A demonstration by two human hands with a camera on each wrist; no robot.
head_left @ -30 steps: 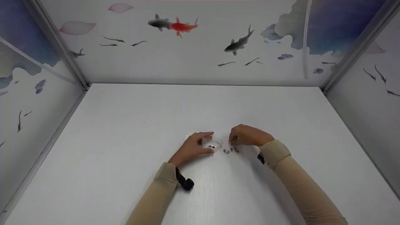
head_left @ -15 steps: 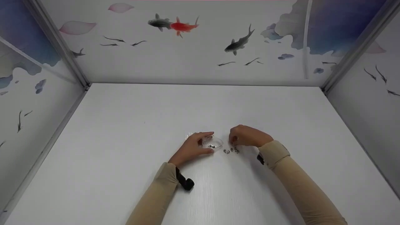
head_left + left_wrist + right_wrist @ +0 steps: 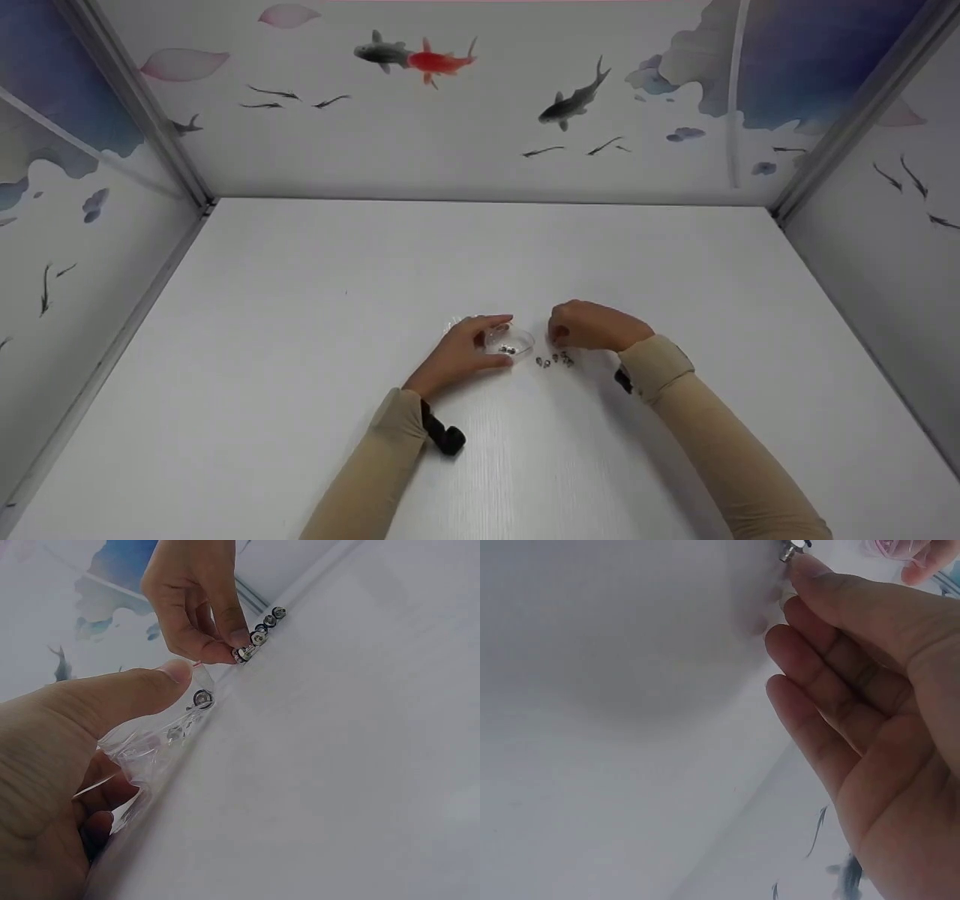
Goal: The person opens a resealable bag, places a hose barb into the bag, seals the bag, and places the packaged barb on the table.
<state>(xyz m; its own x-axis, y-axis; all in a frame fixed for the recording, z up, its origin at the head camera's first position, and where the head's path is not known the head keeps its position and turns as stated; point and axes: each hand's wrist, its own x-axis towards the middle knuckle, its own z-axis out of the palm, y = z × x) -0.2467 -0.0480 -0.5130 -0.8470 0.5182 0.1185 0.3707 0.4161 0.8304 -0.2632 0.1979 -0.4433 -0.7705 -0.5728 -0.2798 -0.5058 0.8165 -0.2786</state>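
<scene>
My left hand (image 3: 459, 354) holds a clear plastic bag (image 3: 142, 761) with its mouth spread between thumb and fingers. A few small shiny metal fittings (image 3: 508, 350) lie inside it. Just right of the bag, several more small metal fittings (image 3: 546, 363) lie loose on the white table. My right hand (image 3: 596, 325) is lowered over this group, thumb and forefinger together. In the left wrist view its fingertips pinch one small metal fitting (image 3: 243, 654) at the near end of a row. The right wrist view shows a metal piece (image 3: 787, 552) at the thumb tip, partly cut off.
The white tabletop (image 3: 300, 285) stretches around both hands. A back wall (image 3: 480, 150) printed with fish and side walls with grey metal corner posts (image 3: 161, 112) enclose it. A black wrist device (image 3: 448, 441) juts out by the left cuff.
The right hand shifts very slightly left over the loose metal fittings. The left hand and the plastic bag keep their place.
</scene>
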